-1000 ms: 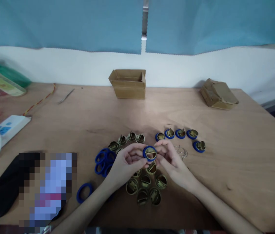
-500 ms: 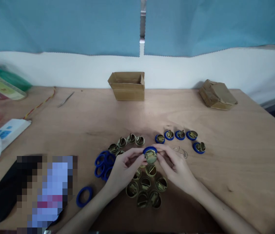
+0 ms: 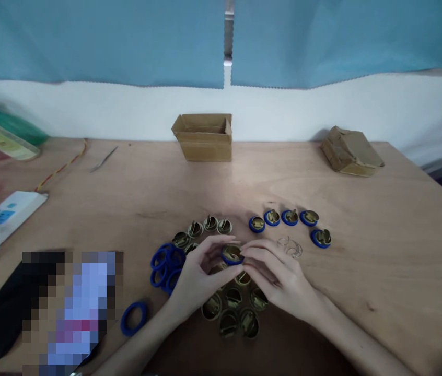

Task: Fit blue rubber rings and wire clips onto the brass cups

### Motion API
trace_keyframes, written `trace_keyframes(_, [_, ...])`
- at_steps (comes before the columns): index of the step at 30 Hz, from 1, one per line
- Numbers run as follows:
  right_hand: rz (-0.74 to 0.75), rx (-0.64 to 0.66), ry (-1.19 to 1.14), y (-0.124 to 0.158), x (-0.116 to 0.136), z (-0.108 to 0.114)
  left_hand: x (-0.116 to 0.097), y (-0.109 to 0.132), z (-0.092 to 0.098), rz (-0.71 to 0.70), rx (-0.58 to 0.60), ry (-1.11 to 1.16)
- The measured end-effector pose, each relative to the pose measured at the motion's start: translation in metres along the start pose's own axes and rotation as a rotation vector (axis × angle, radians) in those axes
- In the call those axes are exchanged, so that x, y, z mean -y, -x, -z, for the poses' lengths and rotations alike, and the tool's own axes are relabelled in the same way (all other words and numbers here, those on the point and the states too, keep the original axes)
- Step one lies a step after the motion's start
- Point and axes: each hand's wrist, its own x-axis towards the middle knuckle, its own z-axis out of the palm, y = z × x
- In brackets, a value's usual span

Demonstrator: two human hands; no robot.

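This is looking like a small assembly workshop. A plain plywood surface [image 3: 381,224] is carrying batches of identical brass parts [image 3: 231,310], a heap of blue rings [image 3: 165,262] and a row of finished ringed pieces [image 3: 289,218]. Small cardboard boxes [image 3: 204,137] are sitting at the back, a power strip [image 3: 7,215] is lying at the left edge, and blue sheeting [image 3: 99,39] is hanging behind.

Your hands meet over brass caps [image 3: 232,308] at table [image 3: 381,261] front; loose rings [image 3: 165,262] left, ringed caps [image 3: 289,218] right, open box [image 3: 202,137] behind.
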Motion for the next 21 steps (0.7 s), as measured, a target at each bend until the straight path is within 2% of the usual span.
trace_keyframes(3, [-0.051, 0.021, 0.029, -0.005, 0.001, 0.021, -0.002, 0.002, 0.000, -0.070, -0.009, 0.009])
trace_keyframes(6, [-0.216, -0.016, 0.195, -0.005, -0.012, 0.052, -0.004, 0.004, 0.001, -0.115, -0.038, -0.016])
trace_keyframes(9, [-0.342, 0.116, 0.350, 0.005, -0.038, 0.080, -0.003, 0.005, 0.000, -0.135, -0.036, -0.046])
trace_keyframes(12, [-0.425, 0.272, 0.397, 0.016, -0.060, 0.093, 0.000, 0.006, -0.002, -0.165, -0.038, -0.091])
trace_keyframes(15, [-0.419, 0.327, 0.385, 0.016, -0.063, 0.088, 0.000, 0.006, -0.004, -0.182, -0.054, -0.152])
trace_keyframes(18, [-0.367, 0.261, 0.306, 0.006, -0.051, 0.070, 0.000, 0.007, -0.005, -0.199, -0.065, -0.201])
trace_keyframes(21, [-0.359, 0.185, 0.122, -0.002, -0.032, 0.045, 0.002, 0.009, -0.005, -0.207, -0.093, -0.295])
